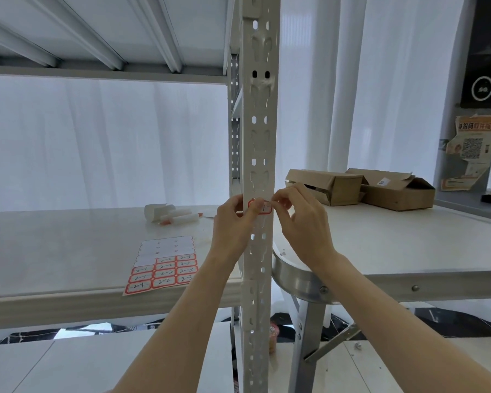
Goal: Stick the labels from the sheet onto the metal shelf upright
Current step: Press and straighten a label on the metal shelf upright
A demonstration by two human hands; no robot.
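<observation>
A white perforated metal shelf upright runs top to bottom through the middle of the view. A red-bordered white label lies flat across its front face at hand height. My left hand has its thumb pressed on the label's left half. My right hand pinches the label's right edge with its fingertips. The label sheet lies on the shelf board to the left, its upper rows peeled bare and several red-bordered handwritten labels left in the lower rows.
White marker pens and a small white cup lie on the shelf board behind the sheet. To the right stands a metal-framed table with two open cardboard boxes. White curtains hang behind.
</observation>
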